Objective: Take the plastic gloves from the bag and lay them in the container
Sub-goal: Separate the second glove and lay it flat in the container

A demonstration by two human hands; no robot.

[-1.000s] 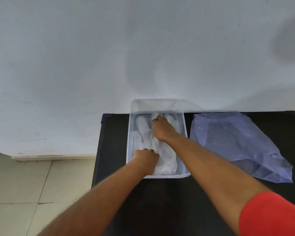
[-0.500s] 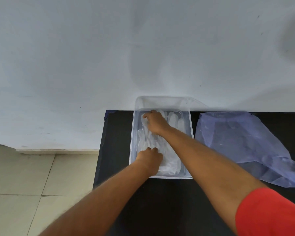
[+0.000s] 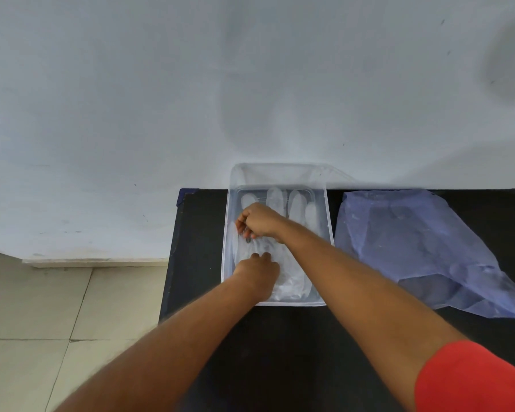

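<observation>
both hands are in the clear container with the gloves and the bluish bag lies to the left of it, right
Not quite. In the head view both hands, left hand and right hand, are in the clear container with the gloves, but the bluish bag lies to its right.

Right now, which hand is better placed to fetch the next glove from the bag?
Right, probably. The bag lies on the right of the container, on that arm's side. The left hand would have to cross over the right hand.

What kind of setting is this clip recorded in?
Probably a plain indoor room, not clearly a kitchen or shop: a small black table pushed against a bare white wall, with a tiled floor beside it.
</observation>
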